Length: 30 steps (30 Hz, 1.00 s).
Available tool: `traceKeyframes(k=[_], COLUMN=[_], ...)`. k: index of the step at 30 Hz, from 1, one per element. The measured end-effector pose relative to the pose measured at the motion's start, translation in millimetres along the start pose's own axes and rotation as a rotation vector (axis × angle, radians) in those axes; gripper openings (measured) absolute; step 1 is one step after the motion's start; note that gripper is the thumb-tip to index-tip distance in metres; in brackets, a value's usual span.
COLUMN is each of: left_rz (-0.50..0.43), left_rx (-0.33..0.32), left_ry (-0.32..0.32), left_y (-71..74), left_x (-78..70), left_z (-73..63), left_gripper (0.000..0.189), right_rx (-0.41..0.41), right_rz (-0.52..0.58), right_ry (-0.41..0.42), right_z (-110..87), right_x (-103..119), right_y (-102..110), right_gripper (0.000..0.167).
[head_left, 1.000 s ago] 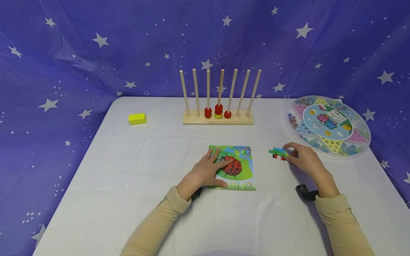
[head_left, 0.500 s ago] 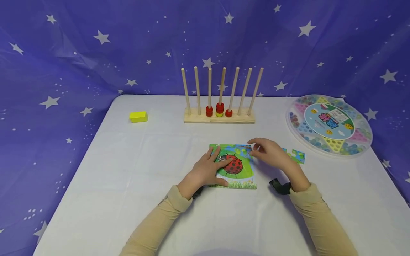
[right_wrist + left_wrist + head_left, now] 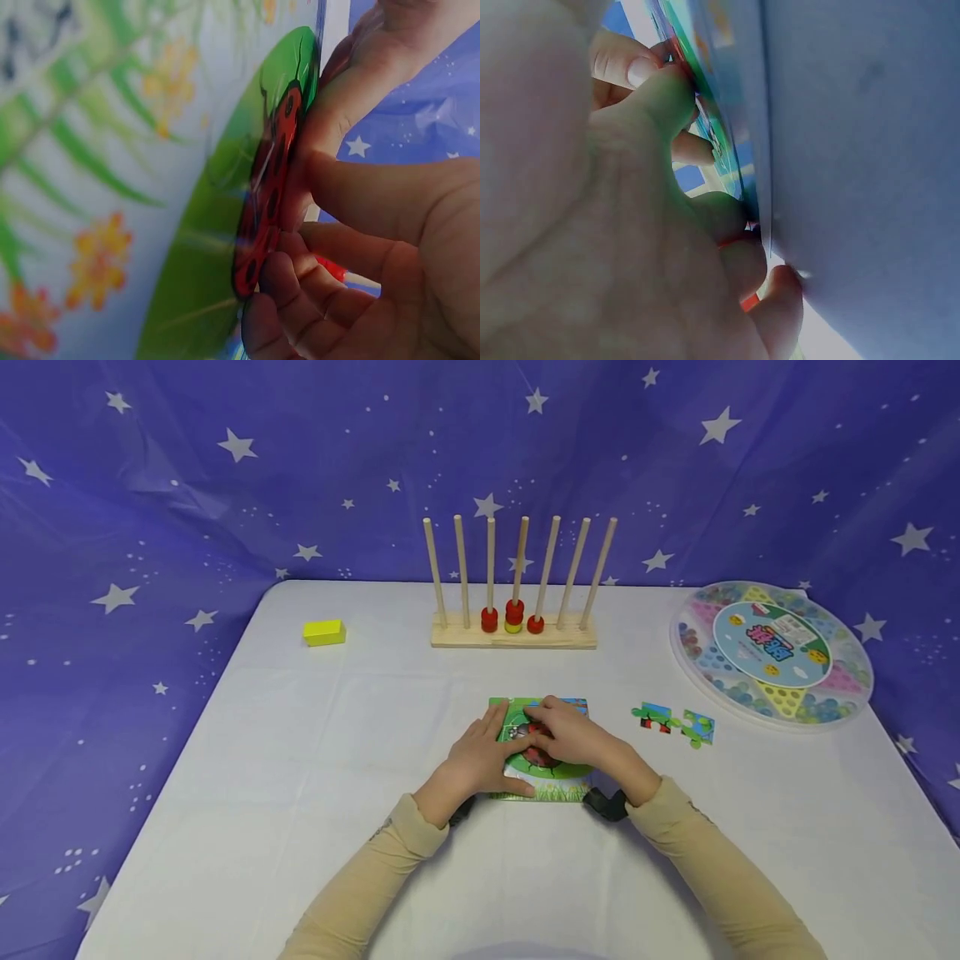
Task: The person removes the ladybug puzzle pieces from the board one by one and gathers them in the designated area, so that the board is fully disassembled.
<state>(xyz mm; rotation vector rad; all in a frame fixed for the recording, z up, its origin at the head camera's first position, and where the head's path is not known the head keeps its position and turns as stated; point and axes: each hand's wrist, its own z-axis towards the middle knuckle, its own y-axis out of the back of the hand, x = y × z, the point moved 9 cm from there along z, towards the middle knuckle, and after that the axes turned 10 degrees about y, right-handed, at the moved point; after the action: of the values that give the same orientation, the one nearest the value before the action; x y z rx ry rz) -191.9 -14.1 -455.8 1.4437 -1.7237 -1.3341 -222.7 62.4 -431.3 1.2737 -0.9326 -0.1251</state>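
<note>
A square ladybug jigsaw puzzle (image 3: 558, 788) lies on the white table. My left hand (image 3: 477, 760) rests on its left side with fingers spread. From the right, my right hand (image 3: 576, 737) reaches over the upper part, its bent fingertips at the ladybug close to the left fingers. In the right wrist view, the thumb and fingertips of my right hand (image 3: 360, 255) meet the puzzle (image 3: 187, 247) at the ladybug; I cannot tell whether they pinch a piece. Two loose jigsaw pieces, one with red and black (image 3: 656, 717), one green and blue (image 3: 699, 727), lie to the right.
A wooden peg stand (image 3: 513, 642) with several red rings and a yellow one stands behind the puzzle. At the back left sits a yellow block (image 3: 324, 633). A round, clear Chinese checkers case (image 3: 772, 652) with marbles lies at the back right.
My right hand has let go of the red-and-black piece beside the other loose piece and moved left onto the puzzle. The left hand has stayed in place.
</note>
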Motion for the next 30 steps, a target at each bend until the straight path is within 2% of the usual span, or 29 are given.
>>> traceKeyframes(k=[8, 11, 17, 22, 27, 30], left_rz=[-0.001, 0.011, -0.012, -0.018, 0.022, 0.03], left_rx=[0.011, 0.001, -0.009, -0.017, -0.049, -0.07], left_ry=[0.046, 0.06, 0.049, 0.029, 0.024, 0.031], left_y=[-3.1, -3.5, -3.8, -4.2, -2.2, -1.9], left_x=[0.9, -0.2, -2.5, -4.9, -8.7, -11.0], left_z=[-1.6, -3.0, -5.0, -6.2, -9.0, -11.6], left_gripper=[0.081, 0.079, 0.076, 0.075, 0.07, 0.065], right_rx=[0.035, 0.029, 0.001, -0.018, -0.078, -0.103], right_rz=[0.127, 0.136, 0.171, 0.266, 0.405, 0.393], right_ry=[-0.085, -0.083, -0.073, -0.053, -0.048, -0.041], right_z=[-3.0, -3.1, -4.1, -6.8, -6.8, -4.3], right_x=[-11, -10, -7, -9, -11, -10], right_y=[-1, 0, 0, -3, -1, 1], right_gripper=[0.051, 0.052, 0.053, 0.057, 0.061, 0.061])
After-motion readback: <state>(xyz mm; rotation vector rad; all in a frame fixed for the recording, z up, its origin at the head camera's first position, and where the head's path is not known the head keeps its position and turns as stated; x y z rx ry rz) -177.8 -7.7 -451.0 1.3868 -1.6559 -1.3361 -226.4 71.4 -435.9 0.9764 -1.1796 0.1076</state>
